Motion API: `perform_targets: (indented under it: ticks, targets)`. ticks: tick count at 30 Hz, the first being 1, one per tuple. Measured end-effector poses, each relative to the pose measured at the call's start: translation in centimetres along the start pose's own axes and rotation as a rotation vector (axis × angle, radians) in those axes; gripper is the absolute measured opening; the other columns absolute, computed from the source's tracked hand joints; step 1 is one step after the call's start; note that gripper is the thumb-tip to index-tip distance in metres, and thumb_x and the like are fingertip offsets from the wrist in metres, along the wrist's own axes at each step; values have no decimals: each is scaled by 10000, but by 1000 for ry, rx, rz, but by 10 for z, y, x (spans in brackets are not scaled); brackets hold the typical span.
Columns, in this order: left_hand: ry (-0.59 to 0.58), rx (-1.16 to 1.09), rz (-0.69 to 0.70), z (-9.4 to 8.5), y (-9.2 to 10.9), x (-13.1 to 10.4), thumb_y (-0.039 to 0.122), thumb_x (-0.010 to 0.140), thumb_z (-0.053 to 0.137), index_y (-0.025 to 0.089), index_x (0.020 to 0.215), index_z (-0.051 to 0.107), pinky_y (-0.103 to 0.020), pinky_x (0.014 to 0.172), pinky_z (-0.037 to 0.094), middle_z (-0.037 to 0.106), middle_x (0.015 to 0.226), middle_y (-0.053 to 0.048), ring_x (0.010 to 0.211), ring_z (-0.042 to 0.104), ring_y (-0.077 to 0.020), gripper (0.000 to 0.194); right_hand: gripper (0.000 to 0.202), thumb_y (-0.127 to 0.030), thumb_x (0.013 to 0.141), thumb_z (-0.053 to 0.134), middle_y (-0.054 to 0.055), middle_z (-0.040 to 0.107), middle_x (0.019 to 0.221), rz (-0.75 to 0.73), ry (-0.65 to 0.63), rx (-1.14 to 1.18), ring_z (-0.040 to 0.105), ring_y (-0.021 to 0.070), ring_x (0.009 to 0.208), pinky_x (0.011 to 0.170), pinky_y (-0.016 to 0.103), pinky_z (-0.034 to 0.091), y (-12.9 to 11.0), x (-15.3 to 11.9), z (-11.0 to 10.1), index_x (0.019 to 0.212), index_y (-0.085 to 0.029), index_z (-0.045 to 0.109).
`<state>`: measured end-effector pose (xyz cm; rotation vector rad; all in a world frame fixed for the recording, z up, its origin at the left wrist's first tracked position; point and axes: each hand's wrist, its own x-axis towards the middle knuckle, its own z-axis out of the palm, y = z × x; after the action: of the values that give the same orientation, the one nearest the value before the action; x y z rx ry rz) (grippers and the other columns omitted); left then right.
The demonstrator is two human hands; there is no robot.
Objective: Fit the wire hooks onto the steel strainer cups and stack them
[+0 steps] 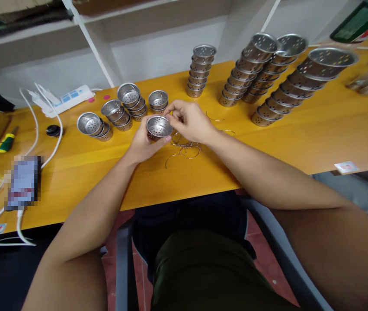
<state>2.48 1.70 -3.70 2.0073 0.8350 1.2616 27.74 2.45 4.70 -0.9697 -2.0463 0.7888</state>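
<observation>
While nested cups [198,72] occupy the table [177,185] before shelves [171,36], left hand [143,143] grips a cup [159,125], right hand [187,119] beside it, hold indeterminable.

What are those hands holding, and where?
The left hand holds a metal cup around its outer side, thumb near the rim. The right hand is at the cup's rim; whether it pinches anything there can't be told.

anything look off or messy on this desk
Nothing looks clearly damaged or spilled. The curved wires lie in a loose tangle by the right hand, untidy beside the stacked cups. The rightmost tall stack appears to lean, though that may be lens distortion.
</observation>
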Motion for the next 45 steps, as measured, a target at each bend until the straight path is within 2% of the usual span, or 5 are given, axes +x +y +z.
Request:
perform_targets:
  ticks: [7,12,20,27,45]
  targets:
    - [73,169,17,4,6,2,965,848,1099,294,1604,605,-574,1260,725,796,1533,-132,1436,861,-391,1126,274,-567,1185,780,-7,572,812,84,41,-41,605,286,837,923,459,646,-8,-4,12,1287,-313,768]
    - [100,201,-24,5,17,2,938,846,1117,278,1532,697,-543,1199,741,855,1385,-92,1301,894,-365,1040,204,-500,1137,814,-6,594,821,55,57,84,575,253,793,822,416,616,-8,-3,17,1171,-304,764]
    - [52,39,-110,-3,19,3,1027,917,990,249,1406,758,-439,984,736,883,1278,-95,1090,865,-266,947,574,-696,992,1124,-13,765,847,-177,-349,580,628,142,660,604,296,479,21,6,-11,1104,-238,796]
    - [16,87,-78,-4,10,1,927,856,1119,274,1520,690,-504,1171,732,856,1444,-112,1290,879,-326,1025,714,-814,873,1182,-45,678,776,-183,-216,603,583,147,674,611,297,483,19,5,3,1008,-254,761]
    - [44,118,4,-2,13,0,976,968,994,243,1505,719,-446,1093,731,862,1384,-117,1228,880,-293,950,740,-861,910,1138,-7,708,831,-204,-207,543,634,179,775,731,327,563,19,2,5,1027,-231,767]
